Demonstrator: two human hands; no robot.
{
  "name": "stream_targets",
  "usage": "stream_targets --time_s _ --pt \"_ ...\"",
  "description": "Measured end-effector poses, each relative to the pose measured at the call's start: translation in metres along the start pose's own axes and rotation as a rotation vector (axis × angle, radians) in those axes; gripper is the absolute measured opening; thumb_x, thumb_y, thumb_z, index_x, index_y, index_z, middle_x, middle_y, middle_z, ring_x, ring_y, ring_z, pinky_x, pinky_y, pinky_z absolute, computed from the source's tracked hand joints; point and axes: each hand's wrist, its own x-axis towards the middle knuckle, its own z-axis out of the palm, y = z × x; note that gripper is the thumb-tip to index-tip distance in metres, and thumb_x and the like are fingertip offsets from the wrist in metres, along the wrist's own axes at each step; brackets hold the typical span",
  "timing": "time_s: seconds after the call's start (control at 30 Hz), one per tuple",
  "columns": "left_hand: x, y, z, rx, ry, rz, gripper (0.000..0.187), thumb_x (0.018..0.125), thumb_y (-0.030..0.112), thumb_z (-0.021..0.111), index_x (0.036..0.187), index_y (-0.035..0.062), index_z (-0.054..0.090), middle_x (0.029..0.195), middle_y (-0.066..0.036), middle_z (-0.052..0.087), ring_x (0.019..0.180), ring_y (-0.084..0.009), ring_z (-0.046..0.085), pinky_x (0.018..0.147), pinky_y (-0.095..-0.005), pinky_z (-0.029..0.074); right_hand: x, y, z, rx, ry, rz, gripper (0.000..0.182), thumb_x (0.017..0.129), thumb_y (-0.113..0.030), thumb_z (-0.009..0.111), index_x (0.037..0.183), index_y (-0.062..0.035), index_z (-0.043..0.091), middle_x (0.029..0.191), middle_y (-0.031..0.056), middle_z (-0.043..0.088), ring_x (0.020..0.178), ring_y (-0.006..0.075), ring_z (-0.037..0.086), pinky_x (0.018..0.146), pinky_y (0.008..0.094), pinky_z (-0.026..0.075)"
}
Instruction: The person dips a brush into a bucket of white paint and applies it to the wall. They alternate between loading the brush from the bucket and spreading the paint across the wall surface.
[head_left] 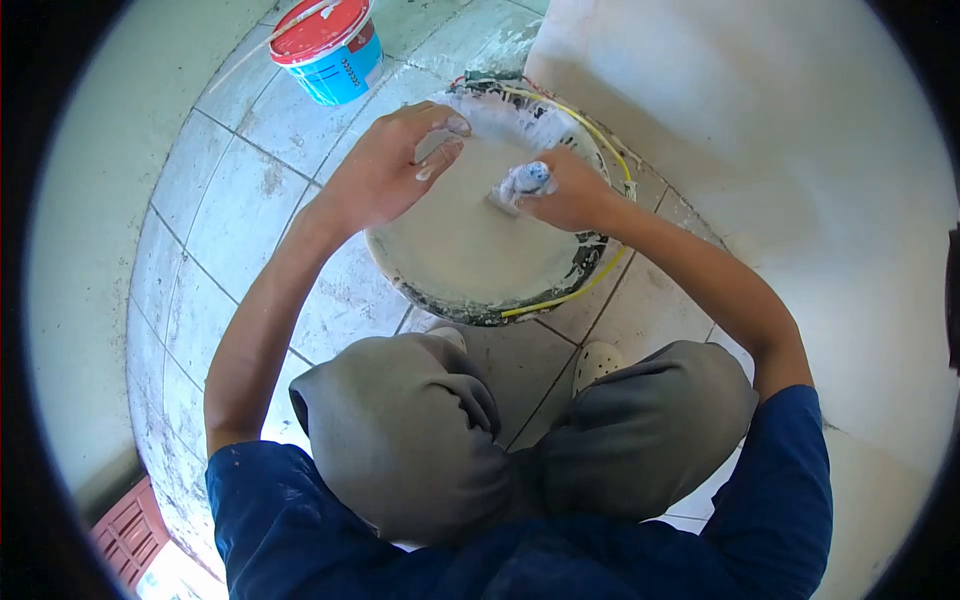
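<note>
A round black tub (470, 313), its rim crusted with white, stands on the floor in front of me and holds a pale, off-white mixture (450, 250). My right hand (570, 190) is closed around the white-smeared handle of a putty knife (522, 183), whose blade meets the surface of the mixture. Over the tub's left side, my left hand (395, 165) is open, with a gap between thumb and fingers and white smears on the fingertips. Nothing is in it.
Beyond the tub at the left is a blue bucket (342, 75) with a red lid (318, 30), a thin stick (268, 42) lying across it. A yellow cord (612, 140) runs along the tub's right rim. Pale walls (760, 120) flank the stained tile floor (260, 200).
</note>
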Motion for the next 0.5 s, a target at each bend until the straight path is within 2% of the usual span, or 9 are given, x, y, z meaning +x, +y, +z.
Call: stream_targets --time_s 0.1,0.2,0.3,0.47,0.5 --pt "-0.001 0.001 -0.006 -0.078 0.011 -0.049 0.019 0.087 0.013 0.051 0.1 0.001 0.055 0.096 -0.013 0.06 0.089 -0.0243 0.058 0.077 -0.0335 0.044 0.005 -0.007 -0.021 0.329 -0.227 0.106 0.02 0.072 -0.021 0.064 0.082 -0.0026 0.065 0.082 0.0131 0.065 0.073 0.0293 0.061 0.07 0.0342 0.049" --pt "0.005 -0.004 -0.004 -0.137 0.0 -0.044 0.019 0.088 0.014 0.05 0.101 0.0008 0.056 0.097 -0.011 0.06 0.089 -0.0217 0.058 0.079 -0.0321 0.044 -0.007 -0.005 -0.039 0.676 -0.122 0.341 0.012 0.077 -0.014 0.062 0.086 -0.0049 0.062 0.076 0.0058 0.063 0.064 0.0149 0.059 0.059 0.0252 0.048" --pt "0.02 0.002 0.0 -0.232 -0.005 -0.092 0.022 0.089 0.017 0.048 0.101 -0.0001 0.056 0.1 -0.01 0.059 0.094 -0.0212 0.057 0.082 -0.032 0.044 -0.031 0.008 -0.061 0.951 -0.02 0.562 0.01 0.08 -0.011 0.059 0.088 -0.0052 0.061 0.081 0.0063 0.064 0.073 0.0166 0.063 0.06 0.0249 0.048" --pt "0.066 0.029 0.013 -0.264 -0.036 0.011 0.025 0.09 0.021 0.044 0.098 0.0025 0.06 0.108 -0.007 0.057 0.106 -0.0205 0.051 0.088 -0.0328 0.041 -0.093 0.039 -0.07 1.651 0.255 0.613 0.017 0.083 -0.008 0.054 0.099 -0.0052 0.056 0.09 0.0085 0.063 0.085 0.0204 0.063 0.06 0.0248 0.048" --pt "0.077 0.038 0.022 -0.424 -0.038 -0.103 0.026 0.089 0.022 0.045 0.1 0.0037 0.059 0.108 -0.007 0.057 0.106 -0.02 0.051 0.088 -0.0327 0.041 -0.108 0.045 -0.066 1.747 0.341 0.607 0.017 0.083 -0.009 0.054 0.1 -0.0057 0.055 0.092 0.008 0.062 0.087 0.0198 0.063 0.06 0.0241 0.048"
